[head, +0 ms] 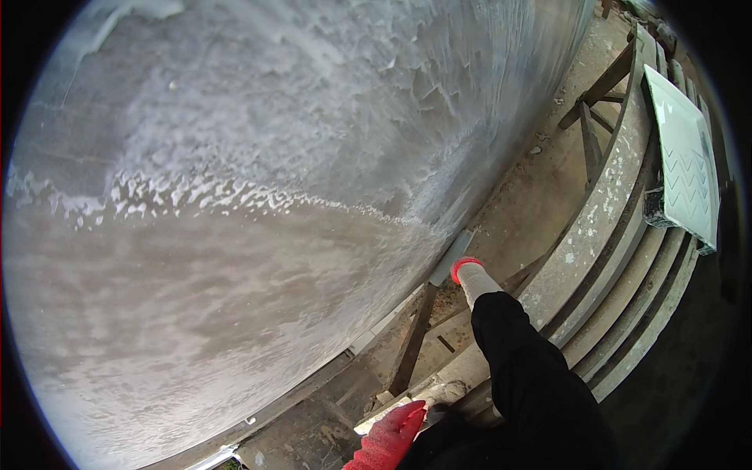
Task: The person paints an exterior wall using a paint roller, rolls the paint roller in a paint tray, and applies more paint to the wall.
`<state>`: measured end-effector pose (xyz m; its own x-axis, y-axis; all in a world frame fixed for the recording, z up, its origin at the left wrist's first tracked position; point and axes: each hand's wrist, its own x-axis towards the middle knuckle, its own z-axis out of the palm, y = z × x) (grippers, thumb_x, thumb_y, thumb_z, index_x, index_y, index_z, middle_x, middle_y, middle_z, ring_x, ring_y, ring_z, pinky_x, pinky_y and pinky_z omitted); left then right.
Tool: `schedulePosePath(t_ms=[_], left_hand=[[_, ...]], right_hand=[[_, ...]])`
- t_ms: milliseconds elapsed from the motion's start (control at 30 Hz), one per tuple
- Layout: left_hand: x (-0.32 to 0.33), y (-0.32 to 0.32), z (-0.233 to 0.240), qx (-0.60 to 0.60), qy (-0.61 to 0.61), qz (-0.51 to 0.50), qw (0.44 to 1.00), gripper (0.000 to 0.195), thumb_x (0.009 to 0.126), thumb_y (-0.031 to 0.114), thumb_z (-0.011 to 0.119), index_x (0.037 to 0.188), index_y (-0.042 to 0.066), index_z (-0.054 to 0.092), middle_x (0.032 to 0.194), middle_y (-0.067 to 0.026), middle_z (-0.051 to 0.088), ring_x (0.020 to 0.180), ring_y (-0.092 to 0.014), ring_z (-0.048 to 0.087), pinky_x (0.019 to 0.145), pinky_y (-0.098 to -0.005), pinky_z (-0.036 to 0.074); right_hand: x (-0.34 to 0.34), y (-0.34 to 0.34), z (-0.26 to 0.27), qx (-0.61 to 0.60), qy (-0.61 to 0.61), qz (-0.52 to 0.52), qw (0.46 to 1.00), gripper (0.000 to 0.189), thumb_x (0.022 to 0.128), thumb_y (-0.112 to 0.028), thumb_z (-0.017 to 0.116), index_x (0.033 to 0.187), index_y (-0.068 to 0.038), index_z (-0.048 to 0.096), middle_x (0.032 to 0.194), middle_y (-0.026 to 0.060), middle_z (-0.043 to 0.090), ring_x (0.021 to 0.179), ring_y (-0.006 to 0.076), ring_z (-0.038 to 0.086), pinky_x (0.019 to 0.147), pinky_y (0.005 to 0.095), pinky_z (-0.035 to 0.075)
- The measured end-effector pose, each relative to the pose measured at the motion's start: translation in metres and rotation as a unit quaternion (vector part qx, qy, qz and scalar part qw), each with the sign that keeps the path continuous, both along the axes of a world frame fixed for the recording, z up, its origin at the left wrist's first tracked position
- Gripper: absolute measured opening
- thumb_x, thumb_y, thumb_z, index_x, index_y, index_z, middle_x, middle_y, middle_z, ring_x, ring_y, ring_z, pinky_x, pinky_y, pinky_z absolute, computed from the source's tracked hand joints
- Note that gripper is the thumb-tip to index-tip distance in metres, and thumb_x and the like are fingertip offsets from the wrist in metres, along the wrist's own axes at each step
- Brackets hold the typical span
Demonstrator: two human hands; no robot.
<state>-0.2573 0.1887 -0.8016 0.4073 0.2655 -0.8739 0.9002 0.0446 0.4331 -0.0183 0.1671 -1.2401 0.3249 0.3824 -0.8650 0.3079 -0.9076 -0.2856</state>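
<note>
My right hand (467,273), in a glove with a white knit part and a red edge, reaches down to the foot of the wall. Its fingers are hidden. Just past it, a wide, flat grey blade (451,257), like a plastering blade, lies along the wall's lower edge and appears gripped. The wall (235,270) carries a wet-looking grey-white coat with a ragged white ridge across it. At the bottom edge, my left hand (388,437) in a red crinkled glove is cut off by the frame. Whether it holds anything is not visible.
A slatted wooden plank platform (587,247), spotted with white, stands at the right on wooden legs (590,141). On it rests a white ridged paint tray (684,158) with a dark smeared end. Dusty concrete floor (517,217) with crumbs of debris shows between wall and planks.
</note>
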Motion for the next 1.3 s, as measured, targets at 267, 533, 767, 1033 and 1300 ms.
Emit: schedulePosePath(t_ms=[267,533,767,1033,1300], left_hand=[[0.014,0.031,0.042,0.111,0.000,-0.121,0.986,0.035,0.091,0.024,0.056,0.122,0.006,0.055,0.108,-0.0116,0.064,0.100,-0.019,0.061,0.085,-0.0300,0.047],[0.053,0.023,0.012,-0.029,-0.017,-0.083,0.996,0.039,0.095,0.030,0.048,0.122,0.001,0.054,0.105,-0.0083,0.062,0.093,-0.015,0.058,0.084,-0.0280,0.048],[0.091,-0.014,0.026,-0.117,-0.032,-0.058,0.991,0.046,0.095,0.035,0.046,0.128,0.002,0.047,0.115,-0.0097,0.058,0.101,-0.018,0.057,0.088,-0.0296,0.047],[0.121,-0.042,0.074,-0.185,-0.099,-0.028,0.977,0.064,0.092,0.054,0.042,0.130,0.002,0.043,0.121,-0.0124,0.054,0.103,-0.020,0.054,0.090,-0.0323,0.044],[0.131,-0.080,0.182,-0.186,-0.338,0.065,0.920,0.052,0.097,0.037,0.043,0.134,0.001,0.037,0.123,-0.0115,0.054,0.115,-0.022,0.051,0.099,-0.0361,0.040]], right_hand=[[0.000,0.003,0.063,0.125,-0.095,0.179,0.971,0.023,0.073,-0.017,0.056,0.086,-0.008,0.072,0.094,0.0128,0.069,0.088,0.0311,0.066,0.073,0.0434,0.053],[0.011,-0.064,0.222,0.222,-0.157,0.390,0.880,0.018,0.072,-0.017,0.058,0.078,-0.006,0.071,0.077,0.0174,0.067,0.074,0.0323,0.066,0.062,0.0412,0.052],[0.004,-0.154,0.412,0.192,-0.074,0.040,0.978,0.025,0.084,-0.020,0.052,0.083,-0.001,0.068,0.081,0.0234,0.064,0.079,0.0386,0.064,0.069,0.0431,0.050],[-0.043,-0.233,0.554,0.395,-0.166,-0.083,0.900,0.036,0.084,-0.015,0.056,0.112,0.004,0.045,0.072,0.0263,0.057,0.074,0.0425,0.058,0.061,0.0467,0.046],[-0.072,-0.240,0.597,0.475,-0.188,-0.125,0.851,0.052,0.080,-0.014,0.060,0.126,-0.002,0.040,0.091,0.0258,0.058,0.082,0.0442,0.057,0.068,0.0490,0.046]])
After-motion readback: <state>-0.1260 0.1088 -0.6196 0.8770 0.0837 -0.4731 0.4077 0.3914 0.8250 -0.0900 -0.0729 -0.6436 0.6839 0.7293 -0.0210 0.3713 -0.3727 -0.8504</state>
